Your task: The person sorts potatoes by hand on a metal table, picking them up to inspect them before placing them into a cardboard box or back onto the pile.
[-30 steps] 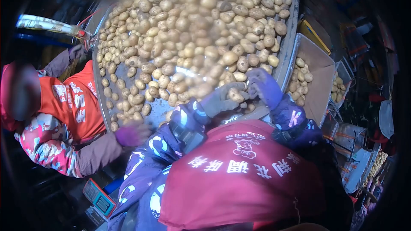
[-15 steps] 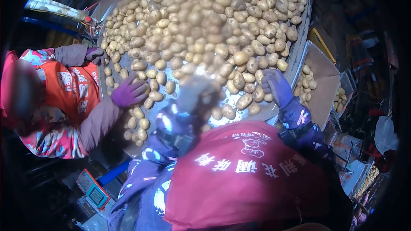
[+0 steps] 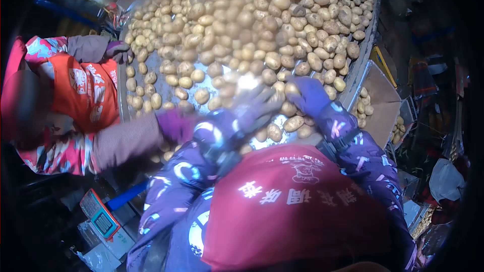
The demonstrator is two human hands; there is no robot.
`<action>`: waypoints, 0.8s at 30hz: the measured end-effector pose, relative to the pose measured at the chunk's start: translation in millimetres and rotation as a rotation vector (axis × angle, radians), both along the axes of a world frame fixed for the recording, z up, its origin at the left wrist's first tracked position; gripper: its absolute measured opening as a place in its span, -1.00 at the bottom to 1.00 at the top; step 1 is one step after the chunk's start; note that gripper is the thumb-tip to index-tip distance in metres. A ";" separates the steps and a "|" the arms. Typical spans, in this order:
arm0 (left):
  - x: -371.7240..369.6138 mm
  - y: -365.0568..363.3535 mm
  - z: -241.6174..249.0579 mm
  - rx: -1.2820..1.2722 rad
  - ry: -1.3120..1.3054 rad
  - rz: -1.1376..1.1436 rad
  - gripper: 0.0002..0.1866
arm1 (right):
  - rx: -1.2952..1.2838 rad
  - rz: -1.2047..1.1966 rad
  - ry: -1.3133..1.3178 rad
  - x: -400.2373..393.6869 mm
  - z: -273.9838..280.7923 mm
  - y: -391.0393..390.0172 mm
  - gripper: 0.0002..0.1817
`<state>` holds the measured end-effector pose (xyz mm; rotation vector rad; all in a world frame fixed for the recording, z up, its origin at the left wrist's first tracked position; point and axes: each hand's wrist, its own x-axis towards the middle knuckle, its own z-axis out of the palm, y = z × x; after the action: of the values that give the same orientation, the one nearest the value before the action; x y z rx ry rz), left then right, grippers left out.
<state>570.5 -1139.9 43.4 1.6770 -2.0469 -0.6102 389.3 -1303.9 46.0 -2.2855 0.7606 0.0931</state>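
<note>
Potatoes are heaped over the far part of a metal sorting table, thinning out near me. My left hand, in a greyish-purple glove, lies over the near potatoes with its fingers stretched out to the right, slightly blurred. Just right of it, my right hand in a purple glove has its fingers curled round a potato. A few more potatoes, such as one dirty oval potato, rest below both hands on the shiny surface.
A co-worker in an orange apron stands at the left, one purple-gloved hand close to my left forearm. On the right, a cardboard box holds potatoes beside the table's rim. A scale sits at lower left.
My left hand has moved right and its fingers have spread. My right hand has shifted left, in among the potatoes, onto one. The co-worker's near hand has reached right toward my left arm.
</note>
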 end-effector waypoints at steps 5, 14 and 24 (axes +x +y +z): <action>28.5 83.2 -27.1 -0.143 0.090 -0.085 -0.69 | -0.148 0.360 -0.160 -61.6 -27.8 15.0 -0.41; 46.3 136.1 -41.2 -0.332 0.206 0.436 -0.73 | -0.181 0.452 -0.125 -31.5 10.8 2.0 -0.39; 49.9 118.9 -67.9 -0.016 -0.316 0.762 -0.47 | -0.541 0.590 -0.180 68.0 -42.1 14.9 -0.45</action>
<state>620.4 -1020.9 -24.5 2.4414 -1.3825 -0.0702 457.3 -1288.9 3.9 -2.9201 -0.0166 -0.0577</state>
